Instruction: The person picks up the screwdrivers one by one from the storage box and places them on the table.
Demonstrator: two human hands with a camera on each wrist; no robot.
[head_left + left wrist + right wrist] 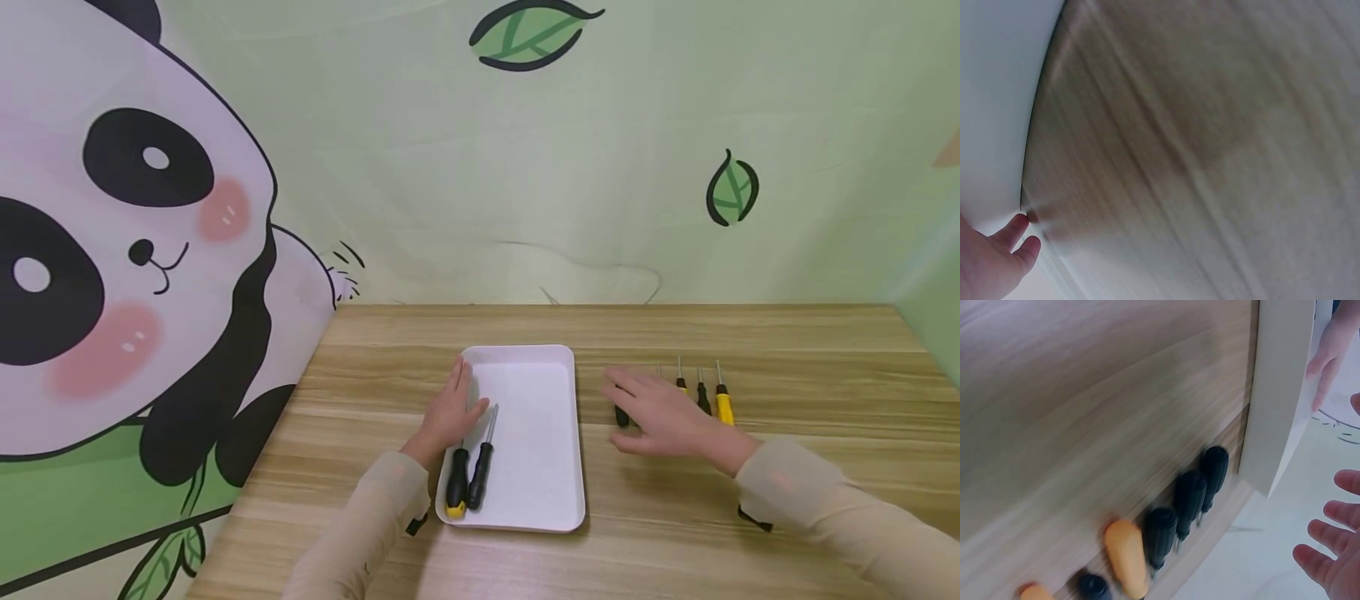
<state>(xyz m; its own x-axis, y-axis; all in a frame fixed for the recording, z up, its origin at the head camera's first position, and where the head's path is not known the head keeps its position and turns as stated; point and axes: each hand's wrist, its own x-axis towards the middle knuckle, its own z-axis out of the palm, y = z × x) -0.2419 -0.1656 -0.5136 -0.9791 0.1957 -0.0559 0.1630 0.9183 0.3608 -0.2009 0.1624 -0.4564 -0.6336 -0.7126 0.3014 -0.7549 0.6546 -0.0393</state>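
Observation:
A white tray lies on the wooden table. Two screwdrivers sit along its left side: a black-handled one with a yellow end and a thinner black one. My left hand rests at the tray's left rim with extended fingers, its thumb over the inside. To the right of the tray, my right hand hovers over a row of screwdrivers, fingers spread and holding nothing. It partly hides them; a black handle and a yellow screwdriver show around it. The right wrist view shows black handles and an orange-yellow one.
The wooden table ends at a green cloth backdrop with printed leaves and a large panda on the left. The tray's right wall stands between the two hands.

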